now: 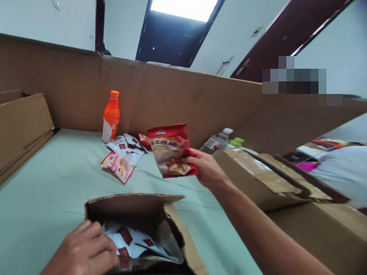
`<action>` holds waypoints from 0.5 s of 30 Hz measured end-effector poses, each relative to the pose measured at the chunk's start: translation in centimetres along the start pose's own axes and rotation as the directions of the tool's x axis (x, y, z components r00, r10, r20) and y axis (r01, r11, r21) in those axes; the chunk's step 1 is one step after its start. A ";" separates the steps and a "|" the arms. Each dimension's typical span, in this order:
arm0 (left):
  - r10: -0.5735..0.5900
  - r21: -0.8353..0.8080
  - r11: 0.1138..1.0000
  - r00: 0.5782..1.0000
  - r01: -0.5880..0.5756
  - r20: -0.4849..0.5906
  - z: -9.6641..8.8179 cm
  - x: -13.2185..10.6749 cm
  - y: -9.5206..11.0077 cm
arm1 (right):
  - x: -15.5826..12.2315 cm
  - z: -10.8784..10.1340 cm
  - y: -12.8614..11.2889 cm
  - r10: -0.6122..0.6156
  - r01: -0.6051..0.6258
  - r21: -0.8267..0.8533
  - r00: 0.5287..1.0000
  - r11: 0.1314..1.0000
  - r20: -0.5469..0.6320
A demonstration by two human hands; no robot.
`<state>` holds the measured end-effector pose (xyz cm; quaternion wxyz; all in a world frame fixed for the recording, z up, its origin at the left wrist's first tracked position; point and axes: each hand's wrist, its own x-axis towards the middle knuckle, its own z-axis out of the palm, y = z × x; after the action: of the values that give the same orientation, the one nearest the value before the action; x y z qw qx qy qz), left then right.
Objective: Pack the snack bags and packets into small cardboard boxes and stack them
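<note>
R hand pinched tight on red bag at its 4 o'clock edge; bag sits ~10 o'clock of fingertips; L hand curled at 9 o'clock rim of box, grip can't tell; wht pkts inside.

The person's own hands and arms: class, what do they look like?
The right hand and right forearm are bare: no sleeve, glove, watch or bracelet shows. The left hand is also ungloved, with no ring visible; most of its forearm is out of frame.
</note>
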<state>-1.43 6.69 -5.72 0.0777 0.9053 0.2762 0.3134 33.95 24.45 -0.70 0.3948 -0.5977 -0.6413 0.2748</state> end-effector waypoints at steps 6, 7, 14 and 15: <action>-0.026 0.001 1.000 0.995 0.026 0.098 -1.1 -0.1 0.4 | -5.2 -1.8 -1.7 -0.065 0.068 0.133 0.998 0.989 -0.026; -0.030 -0.009 0.999 0.993 0.031 0.111 -1.4 0.0 0.6 | -5.3 -1.5 -1.4 -0.109 0.108 -0.029 0.993 0.994 -0.040; -0.154 -0.181 0.964 0.965 0.193 0.210 -3.4 1.0 2.8 | -5.4 2.5 2.8 -0.105 0.133 -0.474 0.991 0.870 0.086; -0.143 -0.184 0.966 0.967 0.183 0.212 -3.3 1.0 2.8 | -5.4 2.8 2.9 -0.101 0.148 -0.481 0.987 0.864 0.122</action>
<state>-1.51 4.81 -1.65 0.2217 0.8933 0.3078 0.2413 33.07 19.91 -5.54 0.2176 -0.6221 -0.7447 0.1054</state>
